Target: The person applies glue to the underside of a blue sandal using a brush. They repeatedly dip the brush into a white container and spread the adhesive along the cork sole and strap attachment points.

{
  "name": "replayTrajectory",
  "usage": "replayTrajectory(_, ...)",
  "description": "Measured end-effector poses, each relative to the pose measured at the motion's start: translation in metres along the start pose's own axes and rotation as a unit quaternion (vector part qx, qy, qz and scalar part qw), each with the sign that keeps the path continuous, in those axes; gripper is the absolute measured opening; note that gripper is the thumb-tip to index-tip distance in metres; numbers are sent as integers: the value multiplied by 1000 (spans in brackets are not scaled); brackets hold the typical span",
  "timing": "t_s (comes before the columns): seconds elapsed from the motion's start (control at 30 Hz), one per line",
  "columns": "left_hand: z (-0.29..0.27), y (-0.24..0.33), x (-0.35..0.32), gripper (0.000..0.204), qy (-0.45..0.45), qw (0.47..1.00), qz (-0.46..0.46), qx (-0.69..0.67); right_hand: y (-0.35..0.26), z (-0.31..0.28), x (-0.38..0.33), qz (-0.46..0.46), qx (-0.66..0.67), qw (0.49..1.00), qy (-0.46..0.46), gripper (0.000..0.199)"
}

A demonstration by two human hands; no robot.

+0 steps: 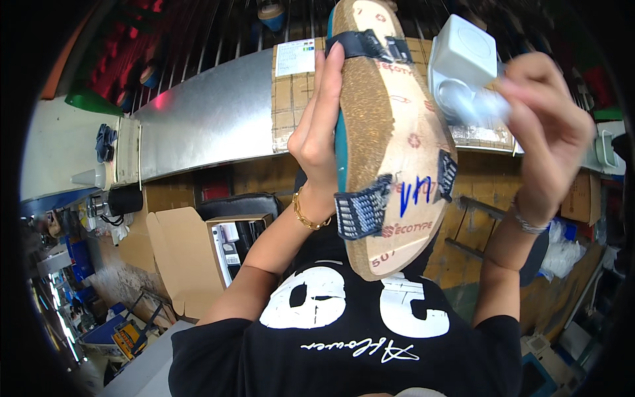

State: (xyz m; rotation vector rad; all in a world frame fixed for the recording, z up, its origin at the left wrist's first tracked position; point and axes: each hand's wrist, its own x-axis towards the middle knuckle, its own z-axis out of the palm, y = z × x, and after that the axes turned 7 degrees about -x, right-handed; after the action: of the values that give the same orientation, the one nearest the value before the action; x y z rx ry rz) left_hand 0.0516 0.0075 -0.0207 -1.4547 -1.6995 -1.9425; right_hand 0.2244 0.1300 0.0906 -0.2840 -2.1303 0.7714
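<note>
My left hand [319, 142] is closed around the side of a sandal [418, 149], holding it upright with its underside toward me. The sole has a cork-brown edge, a pale printed insole board with blue handwriting, and a teal last showing along its left side. Dark strap ends [362, 213] are folded onto the underside at both sides and near the top. To the right, my right hand [552, 122] is raised with fingers pinched on a small, pale thing smeared by motion. Beside it stands a white plastic container [465, 47] with a round opening.
A metal ledge [205, 126] carries flattened cardboard [291, 99] under the container. Beyond it are dark rails with thread-like spools [271, 14]. Below left, an open cardboard box [182, 258] holds small packages. A clear plastic bag [562, 255] lies at the right.
</note>
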Motion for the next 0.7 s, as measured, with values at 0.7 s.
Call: replayTrajectory(0.7, -15, -8, 14, 88, 7, 994, 43, 97, -30, 37, -28, -2, -143, 988, 50, 25)
